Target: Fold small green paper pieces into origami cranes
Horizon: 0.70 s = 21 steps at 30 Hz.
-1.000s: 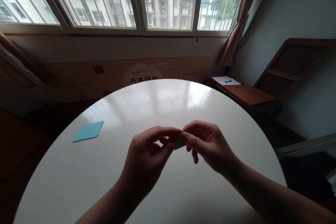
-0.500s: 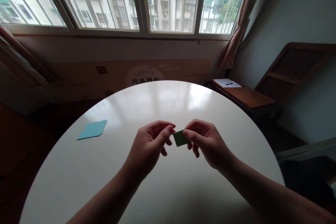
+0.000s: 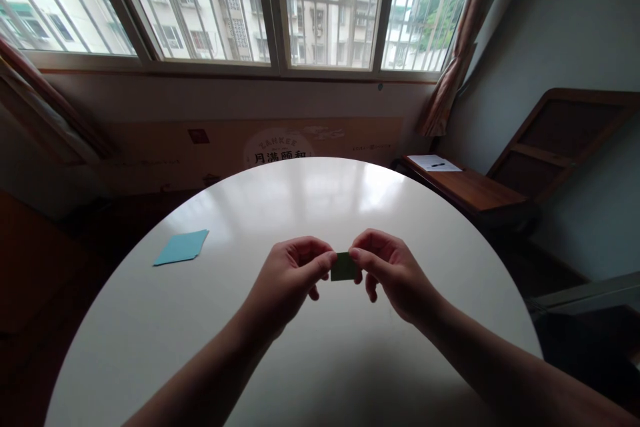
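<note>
A small dark green piece of paper [image 3: 343, 267] is held up between my two hands, above the white table. My left hand [image 3: 296, 273] pinches its upper left corner between thumb and fingers. At the upper right corner, my right hand [image 3: 393, 270] grips it with thumb and forefinger, the other fingers curled beneath. The green piece looks flat, and its far side is hidden from me. Apart from both hands, a light blue stack of paper [image 3: 181, 247] lies on the table to the left.
The round white table [image 3: 320, 367] has a curved far edge. Beyond it at the right stands a wooden chair or desk [image 3: 480, 188] bearing a white sheet [image 3: 431, 163] with a pen on it. A printed cardboard panel [image 3: 350, 140] leans below the barred window.
My left fingers have closed on the green paper's left corner, where they were just beside it. The paper has turned from tilted to nearly level. The view has shifted slightly.
</note>
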Motion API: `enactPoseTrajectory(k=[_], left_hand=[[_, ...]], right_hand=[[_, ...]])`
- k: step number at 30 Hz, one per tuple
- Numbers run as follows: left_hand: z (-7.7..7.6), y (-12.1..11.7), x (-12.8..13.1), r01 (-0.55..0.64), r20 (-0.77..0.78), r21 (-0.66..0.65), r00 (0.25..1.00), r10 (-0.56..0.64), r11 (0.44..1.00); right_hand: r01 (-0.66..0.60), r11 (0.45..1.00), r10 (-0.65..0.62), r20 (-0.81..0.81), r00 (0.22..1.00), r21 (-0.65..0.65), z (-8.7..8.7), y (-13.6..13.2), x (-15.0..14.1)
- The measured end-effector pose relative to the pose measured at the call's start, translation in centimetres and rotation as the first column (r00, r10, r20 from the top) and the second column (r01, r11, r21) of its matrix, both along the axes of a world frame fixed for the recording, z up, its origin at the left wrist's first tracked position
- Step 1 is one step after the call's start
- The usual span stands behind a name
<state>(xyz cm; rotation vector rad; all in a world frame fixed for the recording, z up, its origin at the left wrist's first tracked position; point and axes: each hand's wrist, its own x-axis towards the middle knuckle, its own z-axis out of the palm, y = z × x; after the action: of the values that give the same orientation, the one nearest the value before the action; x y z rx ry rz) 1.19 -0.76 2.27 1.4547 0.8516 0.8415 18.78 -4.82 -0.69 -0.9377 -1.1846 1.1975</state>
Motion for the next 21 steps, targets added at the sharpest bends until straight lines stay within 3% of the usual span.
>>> enactPoseTrajectory(k=[6, 11, 18, 21], left_hand=[[-0.54, 0.16, 0.01, 0.037, -0.028, 0.0, 0.999, -0.037, 0.999], [-0.87, 0.28, 0.05, 0.112, -0.139, 0.015, 0.984, -0.109, 0.994], [-0.84, 0.66, -0.48, -0.026, -0.159, 0.168, 0.986, 0.053, 0.985], [-0.95, 0.85, -0.71, -0.086, -0.115, 0.208, 0.987, 0.112, 0.974]], right_hand=[[0.072, 0.997, -0.072, 0.002, 0.997, 0.024, -0.3, 0.24, 0.04], [0.091, 0.995, -0.09, -0.024, 0.996, 0.039, -0.45, 0.4, 0.04], [0.086, 0.996, -0.086, 0.013, 0.996, -0.009, -0.34, 0.37, -0.11], [0.01, 0.999, -0.006, 0.087, 0.996, -0.044, -0.35, 0.39, -0.24]])
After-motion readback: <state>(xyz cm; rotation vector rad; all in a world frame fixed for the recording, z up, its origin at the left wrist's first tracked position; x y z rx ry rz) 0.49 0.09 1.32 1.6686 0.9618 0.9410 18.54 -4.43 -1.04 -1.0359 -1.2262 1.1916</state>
